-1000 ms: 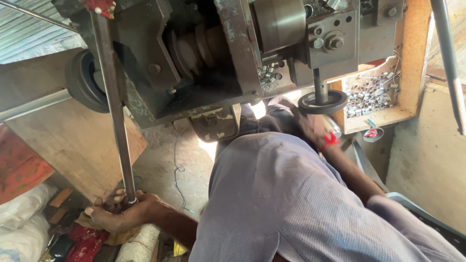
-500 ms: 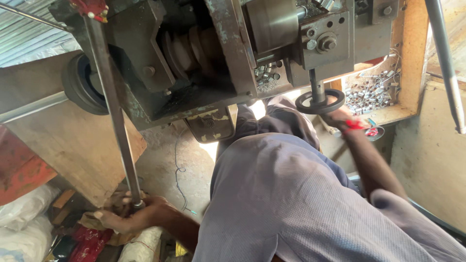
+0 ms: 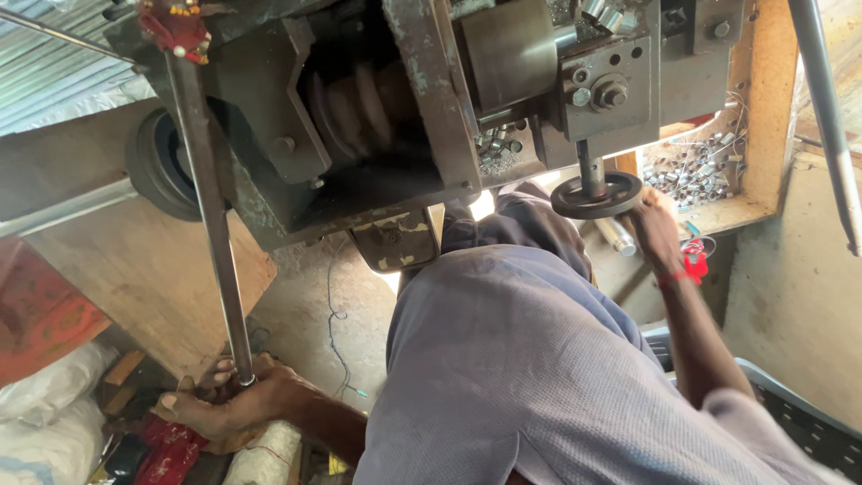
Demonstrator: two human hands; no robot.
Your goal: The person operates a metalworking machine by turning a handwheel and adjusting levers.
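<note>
I look down along a heavy grey metal machine. My left hand is closed around the lower end of a long steel lever rod at the bottom left; the rod runs up to the machine's top left corner. My right hand grips the rim of a small black handwheel on a shaft under the machine's right side. A red band sits on that wrist. My grey shirt and dark trousers fill the middle of the view.
A wooden tray of several small shiny metal parts sits behind the handwheel. White sacks and a red box lie at left. A second steel rod hangs at right, above a grey plastic chair.
My right hand has come up from below the handwheel and taken hold of its rim. My left hand stays on the lever rod's lower end. The view has shifted slightly.
</note>
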